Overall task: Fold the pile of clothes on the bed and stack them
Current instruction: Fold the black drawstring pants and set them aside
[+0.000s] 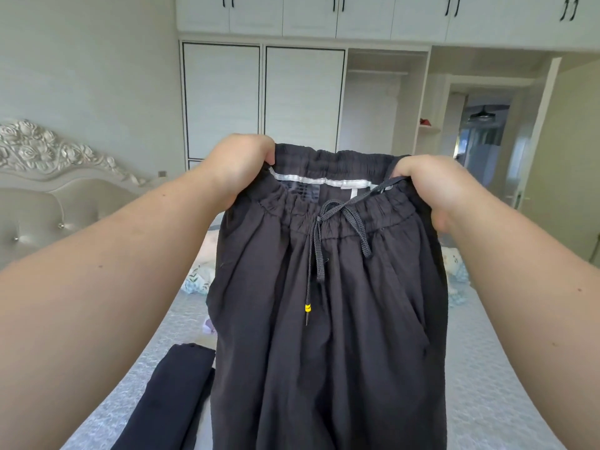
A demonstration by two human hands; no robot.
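Trousers, dark and crinkled, hang in the air above the bed, held up by their elastic waistband. The left hand pinches one waistband corner, the right hand the other. A drawstring dangles at the front. A dark folded garment lies at the bed's left edge.
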